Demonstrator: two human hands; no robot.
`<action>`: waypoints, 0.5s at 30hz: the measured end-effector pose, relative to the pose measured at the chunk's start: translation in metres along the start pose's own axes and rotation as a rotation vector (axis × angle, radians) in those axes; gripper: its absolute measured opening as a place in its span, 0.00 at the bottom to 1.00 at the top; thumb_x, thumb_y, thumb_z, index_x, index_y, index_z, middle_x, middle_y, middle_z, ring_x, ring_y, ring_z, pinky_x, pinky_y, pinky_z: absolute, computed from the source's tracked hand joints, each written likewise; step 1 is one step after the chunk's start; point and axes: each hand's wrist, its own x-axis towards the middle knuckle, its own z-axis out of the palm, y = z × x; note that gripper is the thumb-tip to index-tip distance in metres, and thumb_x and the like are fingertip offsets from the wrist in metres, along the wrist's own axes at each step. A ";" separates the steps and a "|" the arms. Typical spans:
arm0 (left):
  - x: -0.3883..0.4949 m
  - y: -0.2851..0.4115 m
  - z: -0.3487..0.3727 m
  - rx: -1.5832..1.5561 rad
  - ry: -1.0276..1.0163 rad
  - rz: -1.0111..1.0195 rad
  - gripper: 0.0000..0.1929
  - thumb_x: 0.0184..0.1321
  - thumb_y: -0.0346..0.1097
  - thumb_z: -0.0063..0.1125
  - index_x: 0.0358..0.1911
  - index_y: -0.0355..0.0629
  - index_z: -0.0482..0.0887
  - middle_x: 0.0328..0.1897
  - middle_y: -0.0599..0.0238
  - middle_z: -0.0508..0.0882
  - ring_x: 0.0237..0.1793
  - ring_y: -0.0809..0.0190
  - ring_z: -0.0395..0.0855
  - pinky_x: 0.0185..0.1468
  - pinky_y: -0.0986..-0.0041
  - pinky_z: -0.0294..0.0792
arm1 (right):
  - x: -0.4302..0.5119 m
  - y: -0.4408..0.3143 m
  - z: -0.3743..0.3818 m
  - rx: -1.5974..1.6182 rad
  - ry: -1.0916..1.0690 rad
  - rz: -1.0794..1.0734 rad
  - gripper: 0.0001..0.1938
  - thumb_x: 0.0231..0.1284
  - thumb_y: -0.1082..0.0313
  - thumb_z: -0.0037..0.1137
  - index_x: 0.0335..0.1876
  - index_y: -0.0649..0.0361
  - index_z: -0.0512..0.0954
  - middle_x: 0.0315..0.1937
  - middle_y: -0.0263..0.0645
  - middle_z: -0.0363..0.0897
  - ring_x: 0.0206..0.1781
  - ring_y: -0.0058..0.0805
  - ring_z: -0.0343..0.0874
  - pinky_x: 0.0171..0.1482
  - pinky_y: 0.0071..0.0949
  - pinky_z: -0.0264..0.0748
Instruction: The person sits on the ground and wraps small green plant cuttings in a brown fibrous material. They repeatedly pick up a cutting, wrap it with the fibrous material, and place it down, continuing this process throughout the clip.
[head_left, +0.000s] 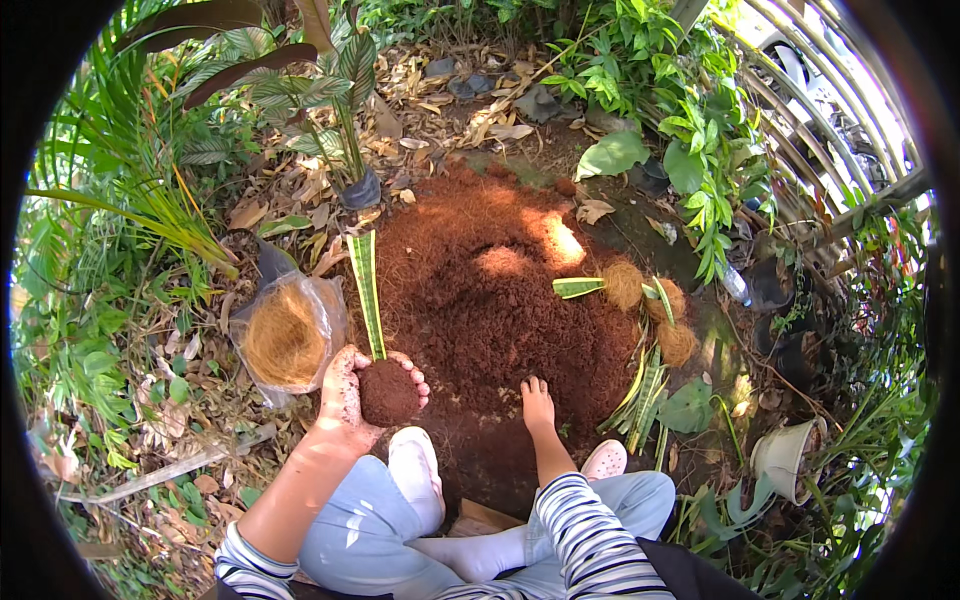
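My left hand (346, 397) cups a round ball of damp brown coco peat (388, 393). Out of that ball stands a yellow-edged snake plant leaf cutting (366, 292), pointing away from me. My right hand (537, 405) rests at the near edge of a broad coco peat heap (495, 315), its fingertips touching the loose material. Whether those fingers grasp any of it is hidden. Right of the heap lie several fibre-wrapped balls (622, 286), with leaf pieces sticking out of some. Below them is a bundle of snake plant leaves (641, 394).
Left of my left hand sits a clear plastic bag of coconut fibre (285, 337). A potted striped-leaf plant (360, 187) stands beyond it. At right are a tipped white pot (787, 459), a plastic bottle (733, 283) and a slatted fence (832, 97). Dry leaves cover the ground at left.
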 end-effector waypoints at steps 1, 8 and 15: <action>0.000 -0.001 0.001 0.003 0.008 0.004 0.20 0.45 0.46 0.43 0.32 0.35 0.76 0.32 0.48 0.79 0.35 0.47 0.78 0.45 0.57 0.72 | -0.002 0.003 0.001 0.037 0.001 -0.017 0.19 0.58 0.76 0.46 0.56 0.55 0.66 0.61 0.38 0.57 0.65 0.39 0.58 0.57 0.32 0.71; 0.002 -0.010 0.018 0.040 0.039 0.055 0.18 0.45 0.45 0.41 0.30 0.36 0.76 0.30 0.49 0.79 0.33 0.47 0.78 0.44 0.58 0.73 | -0.012 0.027 0.013 0.690 0.403 0.201 0.15 0.46 0.77 0.59 0.43 0.63 0.75 0.40 0.41 0.75 0.47 0.42 0.75 0.51 0.35 0.72; -0.001 -0.032 0.043 0.065 -0.015 0.039 0.18 0.45 0.43 0.41 0.30 0.34 0.76 0.30 0.49 0.79 0.33 0.47 0.78 0.44 0.58 0.73 | -0.017 0.036 -0.025 2.294 0.257 0.662 0.09 0.56 0.62 0.58 0.41 0.50 0.77 0.32 0.31 0.77 0.36 0.28 0.76 0.41 0.29 0.74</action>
